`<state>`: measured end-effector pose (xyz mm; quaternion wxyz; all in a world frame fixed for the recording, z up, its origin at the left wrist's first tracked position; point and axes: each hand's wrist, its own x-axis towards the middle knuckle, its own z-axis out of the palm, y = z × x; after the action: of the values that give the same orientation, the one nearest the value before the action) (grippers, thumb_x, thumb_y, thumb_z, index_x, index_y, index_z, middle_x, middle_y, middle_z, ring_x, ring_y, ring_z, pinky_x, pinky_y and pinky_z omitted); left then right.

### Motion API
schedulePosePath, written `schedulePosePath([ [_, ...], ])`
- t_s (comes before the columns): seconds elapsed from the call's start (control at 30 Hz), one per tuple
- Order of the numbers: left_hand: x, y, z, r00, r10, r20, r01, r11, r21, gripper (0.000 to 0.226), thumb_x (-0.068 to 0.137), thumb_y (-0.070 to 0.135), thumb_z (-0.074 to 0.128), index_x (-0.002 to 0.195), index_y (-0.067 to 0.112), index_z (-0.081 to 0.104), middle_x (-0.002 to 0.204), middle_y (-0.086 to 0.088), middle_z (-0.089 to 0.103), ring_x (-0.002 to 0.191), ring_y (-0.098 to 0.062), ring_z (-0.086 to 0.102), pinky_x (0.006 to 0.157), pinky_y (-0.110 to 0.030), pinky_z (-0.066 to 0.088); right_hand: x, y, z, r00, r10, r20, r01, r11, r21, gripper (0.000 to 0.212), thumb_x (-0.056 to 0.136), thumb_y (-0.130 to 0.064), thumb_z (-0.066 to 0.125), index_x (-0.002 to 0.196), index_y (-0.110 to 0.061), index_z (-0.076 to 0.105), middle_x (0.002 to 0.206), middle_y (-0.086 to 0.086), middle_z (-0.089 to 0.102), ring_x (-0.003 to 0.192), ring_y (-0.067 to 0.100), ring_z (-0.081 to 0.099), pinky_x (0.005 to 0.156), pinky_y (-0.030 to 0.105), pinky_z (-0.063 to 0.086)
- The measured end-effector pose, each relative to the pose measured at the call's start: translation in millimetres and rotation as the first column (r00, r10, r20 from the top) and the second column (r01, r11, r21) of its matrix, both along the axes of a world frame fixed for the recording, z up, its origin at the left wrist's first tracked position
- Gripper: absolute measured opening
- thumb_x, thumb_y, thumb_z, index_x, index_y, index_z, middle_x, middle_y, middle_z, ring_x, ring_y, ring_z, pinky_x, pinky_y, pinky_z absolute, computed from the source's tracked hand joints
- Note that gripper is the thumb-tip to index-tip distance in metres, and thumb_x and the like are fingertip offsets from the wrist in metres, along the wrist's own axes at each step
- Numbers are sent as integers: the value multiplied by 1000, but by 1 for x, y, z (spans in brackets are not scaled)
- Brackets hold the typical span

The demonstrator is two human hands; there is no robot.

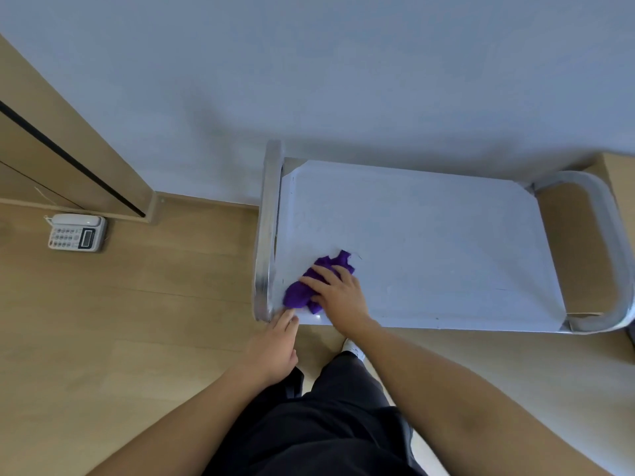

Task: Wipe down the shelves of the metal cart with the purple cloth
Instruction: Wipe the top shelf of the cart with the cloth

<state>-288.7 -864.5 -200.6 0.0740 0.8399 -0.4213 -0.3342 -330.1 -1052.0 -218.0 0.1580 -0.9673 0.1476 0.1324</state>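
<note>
Nearest the camera are the person's dark trousers (330, 424) and both bare forearms, reaching forward over a pale wooden floor (120, 321). The toe of a white shoe (354, 348) shows between the arms.

The left hand (275, 348) is flat and relaxed, holding nothing. Its straight fingers point at the near left corner of the metal cart (429, 235), with the tips at or just short of the edge; contact cannot be made out.

Just beyond, the right hand (338, 293) lies palm down on the purple cloth (300, 292), its spread, nearly straight fingers pressing the cloth onto the top shelf rather than curling round it. The bunched cloth sits in the shelf's near left part, sticking out from under the hand to the left and at the fingertips, close to the left handle bar (268, 228).

The rest of the pale shelf stretches right to a second looped handle (610, 255).

Farther left, a white desk telephone (77, 232) sits on the floor beside a wooden cabinet (68, 139). A plain pale wall (343, 80) stands behind the cart.
</note>
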Motion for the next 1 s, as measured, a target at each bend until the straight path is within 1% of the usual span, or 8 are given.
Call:
schedulePosePath([
  [0.07, -1, 0, -1, 1000, -13, -5, 14, 1000, 9, 62, 93, 21, 44, 149, 11, 18, 162, 0, -8, 149, -16, -3, 107, -35, 39, -13, -30, 0, 990, -142, -27, 141, 989, -36, 45, 94, -35, 52, 137, -44, 45, 150, -11, 40, 134, 31, 34, 106, 42, 34],
  [0.17, -1, -1, -3, 1000, -20, -2, 20, 1000, 11, 63, 93, 22, 44, 149, 11, 18, 161, 0, -10, 149, -17, -4, 110, -36, 36, -38, -54, 2, 862, -506, -39, 504, 862, -45, 42, 98, -34, 47, 139, -41, 42, 152, -8, 36, 136, 33, 29, 106, 46, 35],
  [0.27, -3, -1, -7, 1000, -12, 4, 12, 1000, 29, 63, 93, 23, 46, 149, 11, 19, 162, -2, -9, 149, -18, -2, 112, -36, 34, -35, -26, 5, 783, -618, -66, 613, 786, -85, 47, 99, -29, 45, 143, -41, 37, 155, -4, 30, 139, 37, 24, 107, 49, 34],
  [0.47, -1, -5, -6, 993, -65, 102, 60, 997, 52, 61, 86, 28, 45, 141, 9, 31, 148, -5, 27, 139, -23, 28, 99, -36, 42, -10, 45, 6, 970, -236, -66, 239, 969, 54, 49, 95, -26, 54, 139, -40, 40, 154, -1, 33, 140, 39, 22, 111, 51, 30],
  [0.53, -2, -4, -7, 994, -66, 91, 61, 997, 51, 62, 87, 27, 46, 143, 9, 28, 153, -6, 21, 141, -24, 23, 102, -36, 40, -12, 27, 9, 983, -175, -50, 177, 983, 53, 45, 97, -29, 50, 139, -40, 42, 153, -3, 36, 139, 35, 27, 111, 47, 31],
  [0.63, -3, 0, -9, 995, -79, 56, 75, 995, 73, 67, 93, 24, 44, 150, 9, 13, 161, -6, -9, 149, -23, -2, 116, -40, 23, -31, -11, 10, 952, -304, -36, 303, 952, -37, 43, 98, -31, 47, 139, -42, 42, 152, -6, 36, 137, 31, 31, 108, 43, 33],
  [0.8, -3, 5, -9, 997, -71, 21, 70, 996, 47, 68, 93, 20, 42, 152, 10, 9, 161, -2, -15, 148, -19, -8, 118, -35, 19, -39, -16, 12, 782, -619, -63, 615, 785, -76, 46, 100, -24, 43, 143, -38, 37, 154, -2, 31, 139, 36, 25, 106, 46, 37],
  [1.0, -2, -4, -2, 993, -91, 71, 85, 992, 90, 60, 93, 24, 42, 149, 10, 22, 162, -9, -4, 149, -25, 2, 115, -40, 28, -20, 25, 10, 951, -307, -35, 308, 950, 43, 49, 97, -15, 50, 141, -35, 42, 155, -1, 33, 142, 36, 22, 116, 47, 28],
])
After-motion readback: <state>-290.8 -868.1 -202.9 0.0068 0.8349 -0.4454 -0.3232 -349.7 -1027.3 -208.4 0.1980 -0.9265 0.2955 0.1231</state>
